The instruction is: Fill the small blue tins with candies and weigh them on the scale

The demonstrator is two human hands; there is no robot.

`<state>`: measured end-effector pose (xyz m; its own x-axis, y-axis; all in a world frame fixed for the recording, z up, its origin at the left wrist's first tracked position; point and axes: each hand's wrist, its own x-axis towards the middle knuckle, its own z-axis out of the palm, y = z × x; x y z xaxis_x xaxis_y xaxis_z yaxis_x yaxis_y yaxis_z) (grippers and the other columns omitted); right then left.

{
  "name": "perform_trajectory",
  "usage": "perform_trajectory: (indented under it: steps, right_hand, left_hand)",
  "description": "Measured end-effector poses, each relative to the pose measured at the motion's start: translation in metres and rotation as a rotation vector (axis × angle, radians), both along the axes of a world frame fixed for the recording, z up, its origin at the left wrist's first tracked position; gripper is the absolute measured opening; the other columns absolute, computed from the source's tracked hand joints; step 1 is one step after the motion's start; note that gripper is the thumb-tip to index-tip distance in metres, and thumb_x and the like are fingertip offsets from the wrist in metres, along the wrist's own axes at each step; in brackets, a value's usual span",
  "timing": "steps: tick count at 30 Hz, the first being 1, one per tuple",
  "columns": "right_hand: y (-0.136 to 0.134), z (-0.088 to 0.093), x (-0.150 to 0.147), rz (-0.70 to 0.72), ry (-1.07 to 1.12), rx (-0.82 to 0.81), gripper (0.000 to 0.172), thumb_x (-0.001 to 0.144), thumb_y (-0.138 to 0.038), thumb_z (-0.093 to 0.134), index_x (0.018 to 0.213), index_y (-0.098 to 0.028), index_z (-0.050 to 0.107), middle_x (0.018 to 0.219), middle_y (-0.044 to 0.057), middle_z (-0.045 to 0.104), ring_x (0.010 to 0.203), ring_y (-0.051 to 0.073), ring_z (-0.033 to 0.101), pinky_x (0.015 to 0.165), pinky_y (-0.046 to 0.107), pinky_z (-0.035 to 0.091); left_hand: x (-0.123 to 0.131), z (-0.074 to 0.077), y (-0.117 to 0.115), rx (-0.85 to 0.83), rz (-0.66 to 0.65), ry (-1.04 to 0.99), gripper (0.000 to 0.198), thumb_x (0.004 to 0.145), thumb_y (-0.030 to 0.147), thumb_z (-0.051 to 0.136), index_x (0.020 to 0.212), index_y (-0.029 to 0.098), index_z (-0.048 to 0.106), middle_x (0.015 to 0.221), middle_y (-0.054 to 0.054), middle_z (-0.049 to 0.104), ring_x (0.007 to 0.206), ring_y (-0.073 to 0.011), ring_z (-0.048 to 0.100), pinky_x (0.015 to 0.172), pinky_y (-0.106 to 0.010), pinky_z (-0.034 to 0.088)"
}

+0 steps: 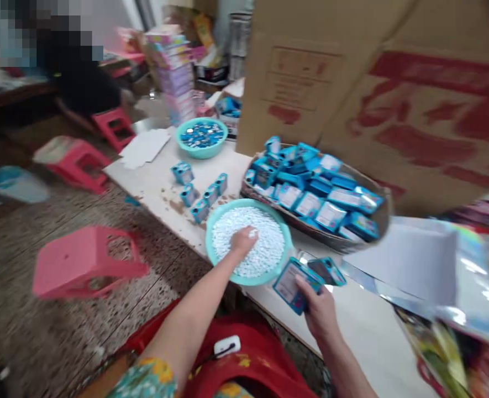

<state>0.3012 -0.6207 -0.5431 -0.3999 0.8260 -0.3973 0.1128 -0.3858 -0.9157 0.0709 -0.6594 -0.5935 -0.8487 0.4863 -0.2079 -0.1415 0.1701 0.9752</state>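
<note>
My left hand [243, 241] reaches into a teal bowl [211, 243] full of small white pieces, fingers curled down among them. My right hand [319, 309] holds a small blue box [296, 284] with its flap open, just right of the bowl above the white table [364, 326]. A round woven tray [377, 221] piled with several blue boxes sits behind the bowl. A few more blue boxes [205, 196] stand loose on the table to the left.
A second teal bowl [201, 138] of blue pieces sits farther back. Large cardboard cartons [352, 83] rise behind the tray. Pink stools [82, 265] stand on the floor at left. A person [78, 72] sits far left. White sheets [414, 260] lie at right.
</note>
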Motion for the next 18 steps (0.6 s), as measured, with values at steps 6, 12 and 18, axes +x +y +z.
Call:
perform_trajectory:
  steps: [6,12,18]
  right_hand:
    - [0.015,0.008,-0.006,0.052,0.045,0.052,0.051,0.064,-0.048,0.076,0.102,-0.017,0.061,0.090,0.005,0.071,0.081,0.025,0.066,0.076,0.040,0.055]
    - [0.045,0.015,-0.028,0.280,-0.096,0.429,0.051,0.068,-0.053,0.070,0.104,-0.017,0.061,0.092,0.007,0.068,0.084,0.025,0.062,0.078,0.038,0.048]
    - [0.057,0.014,-0.073,0.444,-0.077,0.802,0.037,0.075,-0.047,0.064,0.101,-0.019,0.061,0.098,0.008,0.064,0.093,0.026,0.059,0.082,0.038,0.045]
  left_hand:
    - [0.000,0.015,0.014,0.075,0.082,-0.278,0.021,0.062,0.028,0.073,0.066,0.018,0.054,0.054,0.003,0.048,0.053,-0.0118,0.049,0.049,-0.020,0.034]
    - [0.010,0.047,0.020,0.185,0.099,-0.505,0.042,0.072,0.058,0.056,0.075,0.016,0.054,0.059,-0.001,0.053,0.043,-0.0097,0.045,0.041,-0.021,0.031]
    - [0.021,0.088,0.028,0.532,0.113,-0.622,0.037,0.070,0.052,0.059,0.069,0.016,0.050,0.058,-0.001,0.053,0.050,-0.0115,0.051,0.049,-0.023,0.039]
